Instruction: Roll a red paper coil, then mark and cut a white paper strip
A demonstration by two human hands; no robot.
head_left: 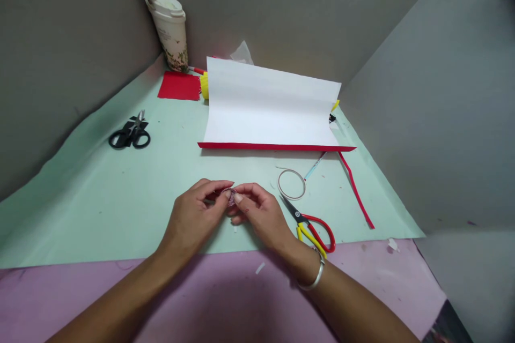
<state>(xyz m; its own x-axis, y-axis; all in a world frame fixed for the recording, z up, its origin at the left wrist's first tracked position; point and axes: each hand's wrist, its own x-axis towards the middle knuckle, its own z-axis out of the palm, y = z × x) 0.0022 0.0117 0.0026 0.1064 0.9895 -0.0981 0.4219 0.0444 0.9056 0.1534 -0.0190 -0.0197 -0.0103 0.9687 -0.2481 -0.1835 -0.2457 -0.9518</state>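
- The left hand (197, 211) and the right hand (257, 211) meet at the near middle of the pale green sheet (100, 198), fingertips pinched together on a small pinkish piece (231, 196); what the piece is cannot be told, as the fingers hide most of it.
- Both hands are nearly closed, thumbs and forefingers pressing the piece from either side, just above the sheet.
- A silver bangle (316, 276) circles the right wrist.
- Red-and-yellow-handled scissors (314, 228) lie just beside the right hand, blades pointing toward a thin tape ring (292, 184).
- Farther back lies a curled white-and-red paper sheet (273, 107), with a red strip (356, 190) trailing from its right end.
- Black scissors (129, 136) lie well apart on the left; a red square (179, 86) and a lidded paper cup (171, 29) sit in the far corner.
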